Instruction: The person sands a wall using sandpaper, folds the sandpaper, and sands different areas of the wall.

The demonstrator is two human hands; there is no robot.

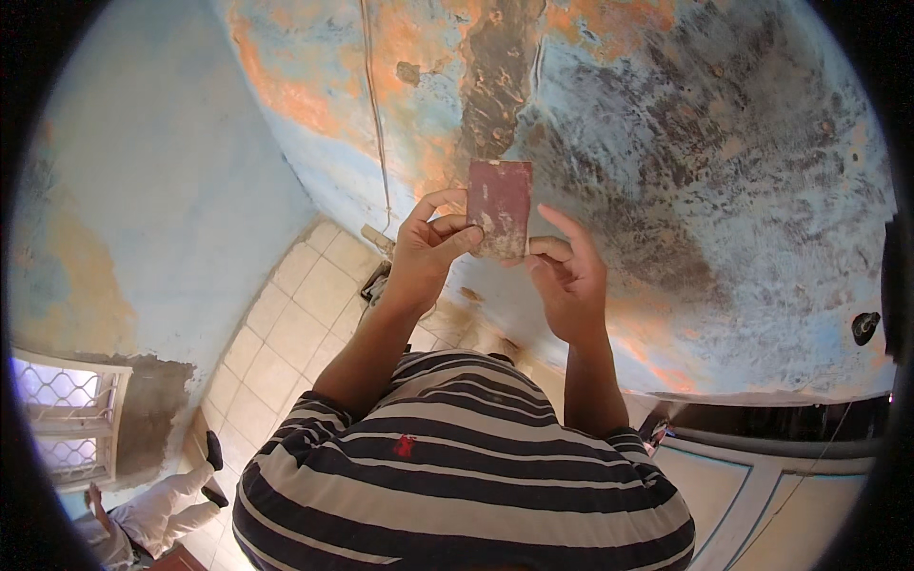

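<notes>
In front of the wall I hold up a small maroon rectangle that looks like a folded piece of sandpaper (501, 198), its lower half smeared with pale dust. My left hand (427, 252) grips its left edge, thumb across the front and fingers behind. At the lower right corner, my right hand (577, 276) pinches it between thumb and bent fingers, while the index finger points up, apart from it. The back of the piece is hidden.
The wall ahead (657, 143) has patchy blue, orange and dark grey paint, with a cable (378, 114) running down it. Cream floor tiles (295, 305) lie below. A barred window (71, 419) and another person (157, 523) in pale clothes are at lower left. A white panelled door (709, 485) stands at lower right.
</notes>
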